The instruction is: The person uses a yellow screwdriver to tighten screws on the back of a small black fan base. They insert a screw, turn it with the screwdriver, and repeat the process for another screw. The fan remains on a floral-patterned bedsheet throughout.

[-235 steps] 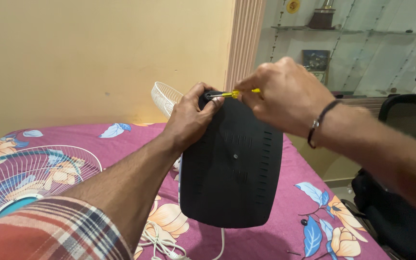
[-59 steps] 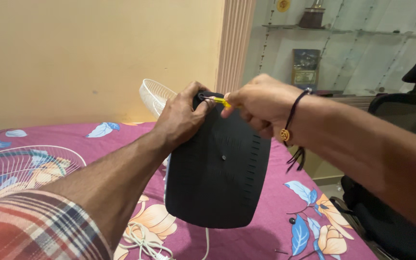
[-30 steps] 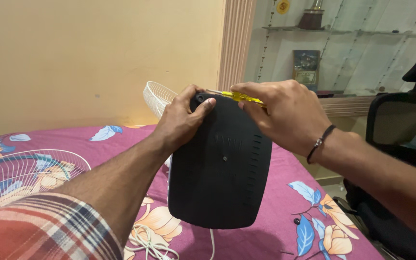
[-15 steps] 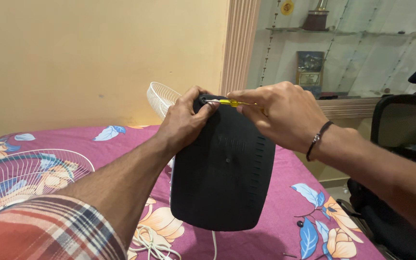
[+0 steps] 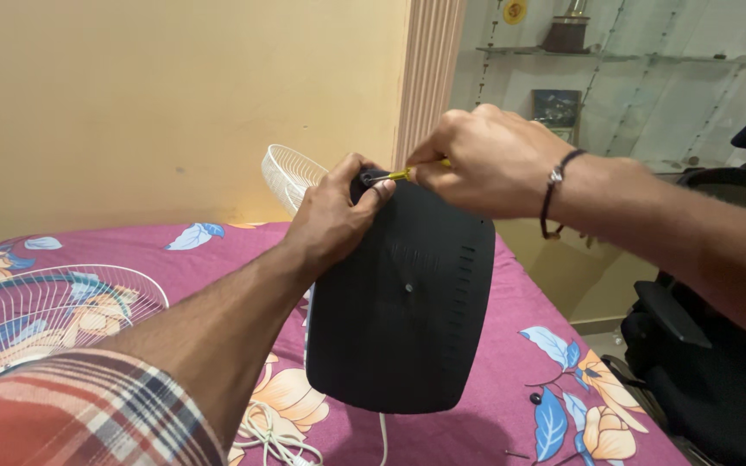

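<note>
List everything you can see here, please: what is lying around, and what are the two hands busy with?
black base panel: 1, black, stood on edge on the bed, gripped at its top corner
screwdriver: 1, yellow handle, tip at the panel's top corner
wire fan guard: 1, white, flat on the bed at left
second fan guard: 1, white, behind the panel near the wall
cord: 1, white, coiled on the bed below the panel
bedsheet: 1, magenta with flowers, under everything
small dark piece: 1, on the sheet at right; kind unclear
office chair: 1, black, right of the bed
glass shelves: pale, on the far wall, holding small items
left hand: steadies the panel's top corner
right hand: wristband, fingers pinching the screwdriver
</note>
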